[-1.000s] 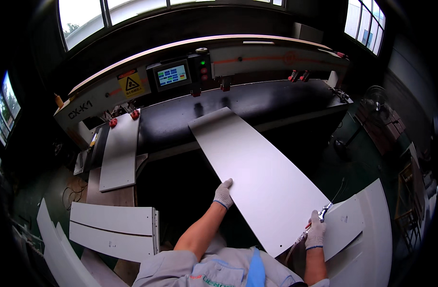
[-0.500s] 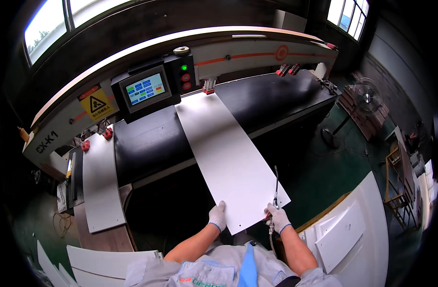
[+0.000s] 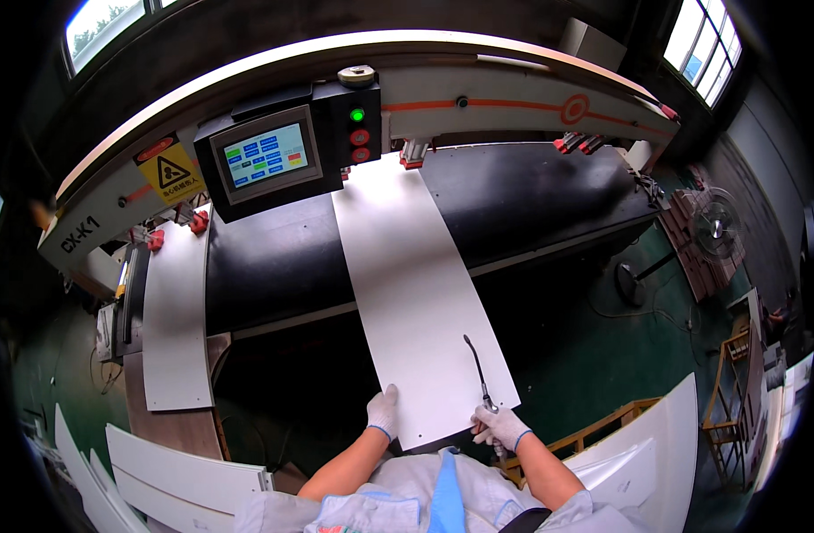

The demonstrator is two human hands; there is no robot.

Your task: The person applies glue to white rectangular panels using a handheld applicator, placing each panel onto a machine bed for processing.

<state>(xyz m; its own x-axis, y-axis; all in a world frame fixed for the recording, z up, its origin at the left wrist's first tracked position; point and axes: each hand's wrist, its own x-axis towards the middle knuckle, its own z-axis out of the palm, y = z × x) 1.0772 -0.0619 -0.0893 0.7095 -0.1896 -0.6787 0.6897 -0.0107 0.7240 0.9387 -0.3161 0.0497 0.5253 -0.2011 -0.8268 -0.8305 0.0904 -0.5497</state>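
A long white panel (image 3: 425, 293) runs from under the machine's beam toward my body, its near end off the black table. At its left edge, close to the near corner, my gloved left hand (image 3: 383, 412) is closed on the panel, thumb up along the edge, the other fingers partly hidden. My gloved right hand (image 3: 499, 428) is closed around an air blow gun (image 3: 480, 373) over the near right corner. Its thin dark nozzle points away from me and slants left above the panel. The gun's handle is mostly covered by the fingers.
The machine's beam carries a touch screen (image 3: 263, 158), buttons and red-footed clamps (image 3: 412, 153) above the black table (image 3: 522, 186). Another white panel (image 3: 176, 320) lies at left. More white boards (image 3: 185, 471) stand beside me on both sides. A floor fan (image 3: 716, 226) stands at far right.
The blow gun's nozzle has swung left over the panel, and my right hand has shifted left with it. My left hand stays at the panel's left edge. The whole view has shifted.
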